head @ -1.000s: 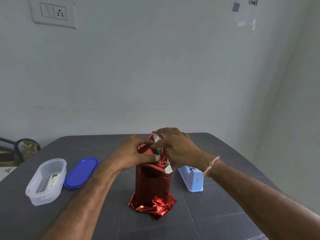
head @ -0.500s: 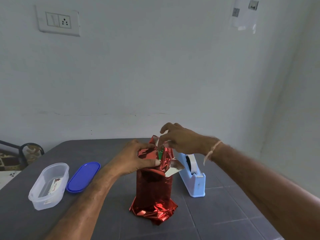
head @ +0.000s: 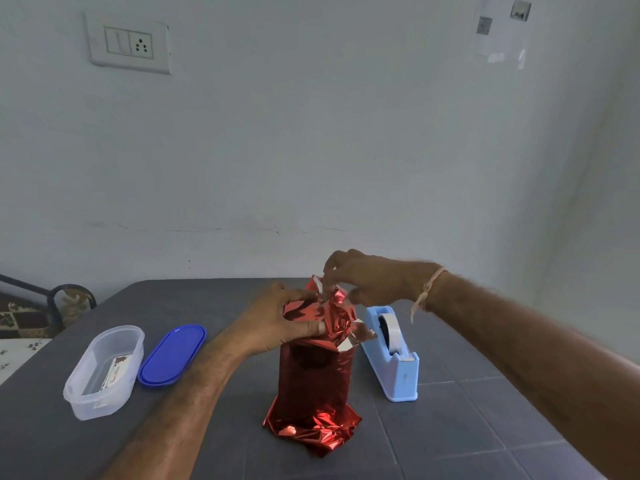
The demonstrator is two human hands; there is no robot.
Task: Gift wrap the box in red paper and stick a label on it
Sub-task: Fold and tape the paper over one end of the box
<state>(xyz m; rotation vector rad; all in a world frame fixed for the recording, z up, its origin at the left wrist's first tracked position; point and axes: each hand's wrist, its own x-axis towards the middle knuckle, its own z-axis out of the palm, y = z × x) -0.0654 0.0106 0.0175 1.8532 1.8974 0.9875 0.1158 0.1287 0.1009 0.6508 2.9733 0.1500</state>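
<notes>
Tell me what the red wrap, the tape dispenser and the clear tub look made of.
Red wrap: probably metallic foil paper, glossy; sharp creases, bright glints, pale underside. Tape dispenser: light-blue plastic, smooth and matte, seemingly moulded. Clear tub: translucent plastic; a card inside shows through.

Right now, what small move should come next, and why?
Probably the right hand should fold down the flaps it pinches on the shiny red foil paper, since the left hand grips the crumpled, unsealed top and the light blue tape dispenser stands beside it.
</notes>
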